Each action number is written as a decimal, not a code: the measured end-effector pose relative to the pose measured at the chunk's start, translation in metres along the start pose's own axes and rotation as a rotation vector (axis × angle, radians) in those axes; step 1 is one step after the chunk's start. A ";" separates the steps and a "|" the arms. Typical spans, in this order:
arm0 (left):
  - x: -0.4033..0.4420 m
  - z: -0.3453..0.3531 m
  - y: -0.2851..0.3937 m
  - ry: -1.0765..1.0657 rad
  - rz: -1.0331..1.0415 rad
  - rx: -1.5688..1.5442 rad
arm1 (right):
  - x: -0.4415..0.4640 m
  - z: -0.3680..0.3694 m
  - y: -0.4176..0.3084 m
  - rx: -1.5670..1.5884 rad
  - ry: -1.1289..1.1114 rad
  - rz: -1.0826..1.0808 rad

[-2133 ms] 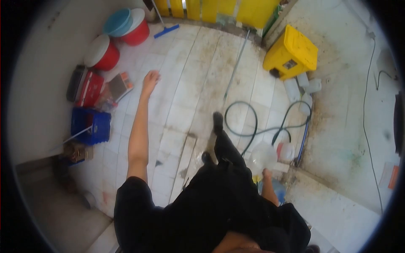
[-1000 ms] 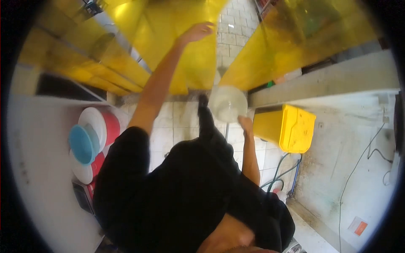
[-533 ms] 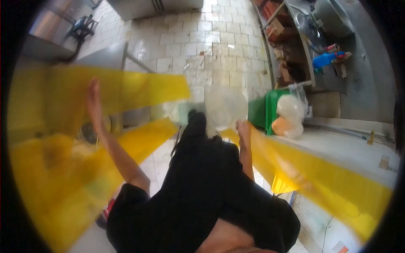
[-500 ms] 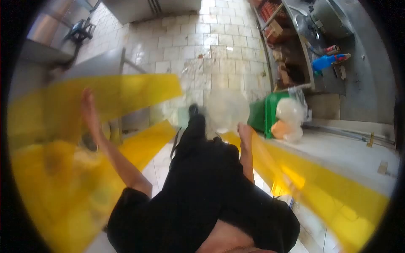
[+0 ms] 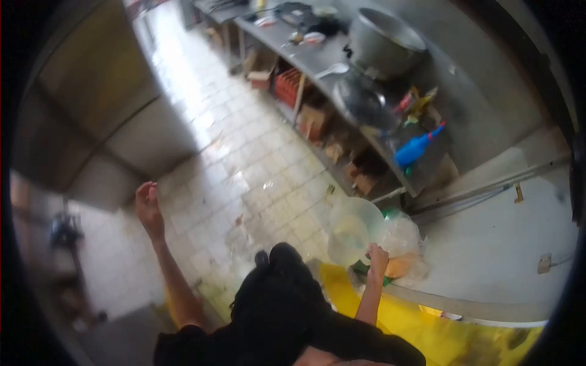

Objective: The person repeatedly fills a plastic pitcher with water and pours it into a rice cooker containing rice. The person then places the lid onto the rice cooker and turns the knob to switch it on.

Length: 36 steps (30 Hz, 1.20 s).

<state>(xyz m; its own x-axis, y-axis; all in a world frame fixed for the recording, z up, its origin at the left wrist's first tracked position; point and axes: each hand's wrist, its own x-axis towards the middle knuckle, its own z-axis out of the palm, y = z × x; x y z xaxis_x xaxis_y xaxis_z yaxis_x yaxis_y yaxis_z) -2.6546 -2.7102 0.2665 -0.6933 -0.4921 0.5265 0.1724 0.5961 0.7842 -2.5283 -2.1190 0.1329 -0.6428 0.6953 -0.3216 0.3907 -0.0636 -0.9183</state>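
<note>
Right hand (image 5: 378, 260) clamped on rim of translucent plastic tub (image 5: 349, 230), near a clear plastic bag (image 5: 402, 235), contact unclear; left hand (image 5: 148, 210) empty, loosely curled. Risks: one-sided grip could let tub tip; bag could snag it; shiny tile floor (image 5: 278, 204) may be slick.

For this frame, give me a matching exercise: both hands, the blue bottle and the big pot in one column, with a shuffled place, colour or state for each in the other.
Column one
1. left hand
2. right hand
3. blue bottle
4. big pot

Column two
A. closed on the edge of the translucent tub
B. in the air, holding nothing
C. grey metal, with a wide round mouth
D. red at one end

Right pairs: 1-B, 2-A, 3-D, 4-C
</note>
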 end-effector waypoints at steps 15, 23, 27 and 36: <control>0.117 0.432 -0.278 -1.050 -0.213 0.188 | 0.207 0.173 -0.308 0.174 0.042 -0.212; 0.015 0.408 -0.395 -1.039 -1.339 -0.099 | 0.313 0.237 -0.532 0.037 0.192 -0.475; 0.036 0.440 -0.442 -1.299 -1.592 -0.606 | 0.367 0.268 -0.639 -0.160 0.269 -0.483; 0.259 0.683 -0.428 -1.045 -1.156 -0.210 | 0.509 0.302 -0.765 -0.599 0.353 -0.375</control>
<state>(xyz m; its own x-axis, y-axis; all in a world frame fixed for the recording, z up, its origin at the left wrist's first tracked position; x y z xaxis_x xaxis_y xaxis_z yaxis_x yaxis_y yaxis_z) -3.3856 -2.6593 -0.1573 -0.6563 0.0907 -0.7490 -0.7445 0.0831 0.6624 -3.3532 -1.9329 0.6021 -0.5939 0.7866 0.1692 0.5423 0.5467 -0.6380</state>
